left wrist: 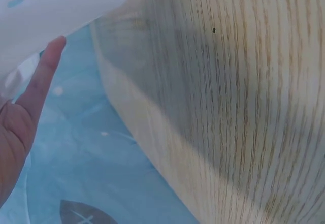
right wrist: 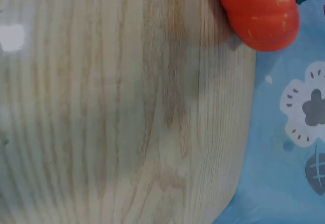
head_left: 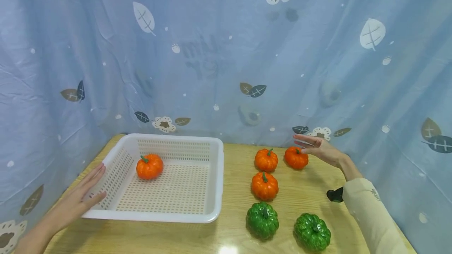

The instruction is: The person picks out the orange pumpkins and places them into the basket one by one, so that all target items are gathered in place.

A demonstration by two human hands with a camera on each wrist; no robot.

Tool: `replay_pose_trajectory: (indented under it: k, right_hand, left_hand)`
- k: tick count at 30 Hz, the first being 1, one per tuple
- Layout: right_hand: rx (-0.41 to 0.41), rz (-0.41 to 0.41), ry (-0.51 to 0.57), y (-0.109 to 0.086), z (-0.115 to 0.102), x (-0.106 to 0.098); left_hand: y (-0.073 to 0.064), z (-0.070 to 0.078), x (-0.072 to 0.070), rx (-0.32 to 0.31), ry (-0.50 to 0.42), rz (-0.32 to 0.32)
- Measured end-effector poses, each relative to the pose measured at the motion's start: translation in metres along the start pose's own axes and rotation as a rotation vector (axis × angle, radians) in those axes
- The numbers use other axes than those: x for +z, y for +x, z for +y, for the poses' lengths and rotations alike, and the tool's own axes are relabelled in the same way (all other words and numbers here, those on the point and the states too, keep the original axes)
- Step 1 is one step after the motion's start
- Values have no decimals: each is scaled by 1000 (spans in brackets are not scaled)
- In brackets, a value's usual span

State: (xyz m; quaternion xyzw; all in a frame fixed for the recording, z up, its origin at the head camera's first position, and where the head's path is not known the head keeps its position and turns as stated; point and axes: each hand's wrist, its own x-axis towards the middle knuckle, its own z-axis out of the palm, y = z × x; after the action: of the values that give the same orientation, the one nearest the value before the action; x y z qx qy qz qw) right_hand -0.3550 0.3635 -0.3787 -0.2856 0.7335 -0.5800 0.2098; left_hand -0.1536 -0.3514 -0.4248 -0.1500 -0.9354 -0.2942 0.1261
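My left hand (head_left: 79, 199) rests against the left side of a white plastic basket (head_left: 217, 175), fingers extended along its rim. In the left wrist view, one straight finger (left wrist: 44, 71) reaches up to the basket's white wall (left wrist: 66, 18). Inside the basket, toward its left, sits an orange pumpkin (head_left: 150, 167) with a green stem. My right hand (head_left: 323, 150) hovers with spread fingers beside the orange pumpkin (head_left: 296, 158) at the back right, its fingers overlapping that pumpkin's top in the head view. The right wrist view shows this orange pumpkin (right wrist: 261, 13) but not the hand.
Two more orange pumpkins, one behind (head_left: 266, 160) and one in front (head_left: 265, 186), stand right of the basket. Nearer me are two green pumpkins, left (head_left: 262, 221) and right (head_left: 312, 232). A blue patterned curtain (head_left: 219, 58) hangs around the wooden table (head_left: 233, 207).
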Motion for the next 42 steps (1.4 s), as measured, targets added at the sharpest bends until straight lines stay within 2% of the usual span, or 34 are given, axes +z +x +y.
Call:
replay_pose_trajectory:
  k: [6, 9, 13, 19, 31, 37, 42]
  right_hand:
    - [60, 86, -69, 10, 5, 2]
    - [92, 96, -67, 17, 7, 3]
    - [126, 100, -56, 23, 8, 3]
    - [153, 116, -80, 20, 9, -1]
    - [145, 29, -34, 0, 13, -16]
    - [225, -52, -63, -5, 23, -12]
    - [202, -57, -60, -8, 34, -4]
  left_hand:
    - [1, 2, 0, -5, -1, 2]
    - [-1, 1, 1, 7, 22, 16]
    - [-6, 0, 4, -10, 12, 10]
    - [-8, -1, 7, -20, 9, 16]
    - [-1, -2, 3, -30, 24, 5]
    - [0, -2, 2, -33, 25, -4]
    - [0, -3, 2, -38, 31, -9]
